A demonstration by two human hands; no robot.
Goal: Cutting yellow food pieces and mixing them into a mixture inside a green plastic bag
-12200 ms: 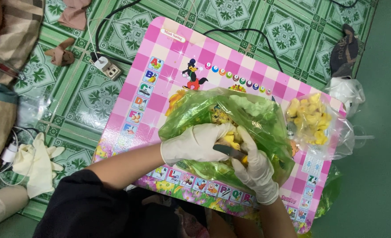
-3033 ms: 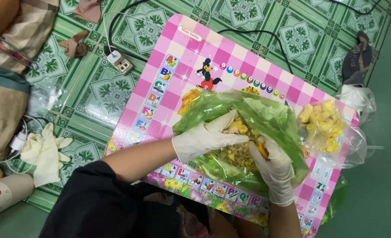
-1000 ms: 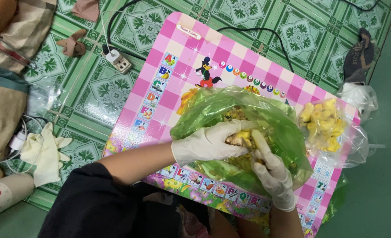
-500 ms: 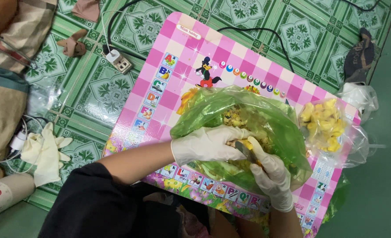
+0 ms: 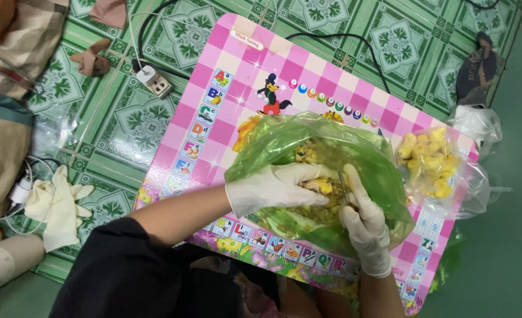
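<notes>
My left hand point(image 5: 275, 188), in a white glove, grips a piece of yellow fruit point(image 5: 321, 187) inside an open green plastic bag point(image 5: 331, 138). My right hand point(image 5: 364, 221), also gloved, is closed around what looks like a small knife point(image 5: 341, 181), its thin blade against the fruit piece. The two hands almost touch over the bag. More yellow fruit bits and scraps point(image 5: 308, 154) lie in the bag under my hands. The bag rests on a pink checkered picture board point(image 5: 214, 112).
A clear plastic bag of yellow fruit pieces point(image 5: 431, 165) sits at the board's right edge. On the green patterned floor lie a white power strip with cables point(image 5: 152, 81), a pair of pale gloves point(image 5: 58, 203), a cardboard tube point(image 5: 5, 265) and a dark bundle point(image 5: 476, 68).
My right hand has shifted slightly up and to the right against the fruit piece, with its fingers more upright. My left hand keeps its grip in the same place.
</notes>
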